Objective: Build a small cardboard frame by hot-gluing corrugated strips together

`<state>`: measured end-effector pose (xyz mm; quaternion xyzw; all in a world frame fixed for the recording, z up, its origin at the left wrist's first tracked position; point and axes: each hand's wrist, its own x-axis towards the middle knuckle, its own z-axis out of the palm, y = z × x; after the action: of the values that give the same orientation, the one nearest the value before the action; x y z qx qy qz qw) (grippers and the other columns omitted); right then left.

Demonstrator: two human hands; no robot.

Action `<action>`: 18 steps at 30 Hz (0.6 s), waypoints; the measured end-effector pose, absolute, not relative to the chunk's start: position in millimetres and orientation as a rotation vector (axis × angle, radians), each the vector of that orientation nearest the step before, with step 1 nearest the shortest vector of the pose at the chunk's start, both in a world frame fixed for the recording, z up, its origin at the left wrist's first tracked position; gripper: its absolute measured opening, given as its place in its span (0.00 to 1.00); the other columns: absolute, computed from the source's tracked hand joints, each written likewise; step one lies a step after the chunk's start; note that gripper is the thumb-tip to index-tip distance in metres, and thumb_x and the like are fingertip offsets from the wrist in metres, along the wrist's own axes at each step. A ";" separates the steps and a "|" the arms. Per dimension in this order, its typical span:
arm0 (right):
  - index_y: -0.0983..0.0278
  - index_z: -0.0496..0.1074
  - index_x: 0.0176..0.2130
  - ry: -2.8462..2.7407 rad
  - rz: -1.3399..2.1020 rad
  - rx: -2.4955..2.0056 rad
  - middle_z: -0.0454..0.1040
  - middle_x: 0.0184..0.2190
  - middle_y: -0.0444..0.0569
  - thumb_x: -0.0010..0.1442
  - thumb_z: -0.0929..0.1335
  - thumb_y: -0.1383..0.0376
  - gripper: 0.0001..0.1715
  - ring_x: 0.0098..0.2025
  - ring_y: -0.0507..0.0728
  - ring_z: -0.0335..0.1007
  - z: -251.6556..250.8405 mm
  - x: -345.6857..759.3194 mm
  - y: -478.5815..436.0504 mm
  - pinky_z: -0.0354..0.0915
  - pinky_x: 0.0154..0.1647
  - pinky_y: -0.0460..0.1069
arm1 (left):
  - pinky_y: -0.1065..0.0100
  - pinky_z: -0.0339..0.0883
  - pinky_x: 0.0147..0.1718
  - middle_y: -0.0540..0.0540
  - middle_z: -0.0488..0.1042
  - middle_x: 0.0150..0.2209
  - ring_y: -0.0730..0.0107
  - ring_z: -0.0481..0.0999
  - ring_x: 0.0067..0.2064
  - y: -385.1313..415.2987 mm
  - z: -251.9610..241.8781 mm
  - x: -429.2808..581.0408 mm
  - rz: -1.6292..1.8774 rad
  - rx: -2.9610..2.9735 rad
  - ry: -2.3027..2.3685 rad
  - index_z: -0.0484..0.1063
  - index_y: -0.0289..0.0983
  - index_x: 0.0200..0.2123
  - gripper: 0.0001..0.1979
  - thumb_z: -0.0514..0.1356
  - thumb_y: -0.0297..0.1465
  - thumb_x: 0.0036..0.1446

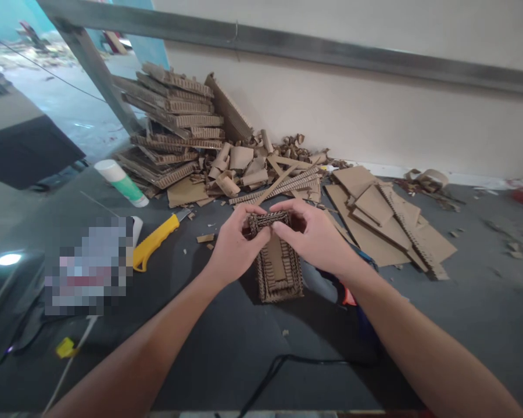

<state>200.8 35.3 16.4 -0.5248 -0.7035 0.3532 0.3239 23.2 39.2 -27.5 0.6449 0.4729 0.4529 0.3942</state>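
A small rectangular model of corrugated cardboard stands on the dark table in front of me, its edges lined with fluted strips. Gripping its far left corner is my left hand, thumb on the inner face and fingers behind. My right hand holds the far right corner the same way, and the two thumbs almost meet at the top strip. Partly hidden under my right forearm is a blue and orange tool that I cannot identify. A yellow utility knife lies left of my hands, its blade out.
Stacked cardboard slabs rise at the back left, beside curled cardboard scraps. Flat cardboard pieces lie at the right. A white and green tube rests at the left. A black cable crosses the near table.
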 end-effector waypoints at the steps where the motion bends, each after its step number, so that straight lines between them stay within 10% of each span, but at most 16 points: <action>1: 0.59 0.73 0.50 -1.871 0.945 -1.371 0.77 0.40 0.49 0.59 0.70 0.60 0.18 0.38 0.57 0.73 21.1 206.6 36.9 0.69 0.37 0.53 | 0.72 0.55 0.23 0.55 0.65 0.25 0.76 0.63 0.24 40.2 -27.8 22.4 1.137 1.629 1.202 0.67 0.40 0.41 0.09 0.62 0.29 0.57; 18: 0.63 0.71 0.56 -2.318 0.677 -1.529 0.81 0.39 0.55 0.59 0.70 0.63 0.25 0.38 0.62 0.77 35.4 220.9 24.6 0.65 0.31 0.51 | 0.75 0.62 0.25 0.56 0.65 0.29 0.78 0.67 0.26 49.6 -35.0 14.1 1.262 1.243 1.188 0.61 0.40 0.37 0.16 0.66 0.33 0.51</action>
<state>220.9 24.6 35.4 -0.5295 -0.8030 0.2345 0.1412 14.1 49.6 -35.0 0.5103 0.4875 0.5181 0.4832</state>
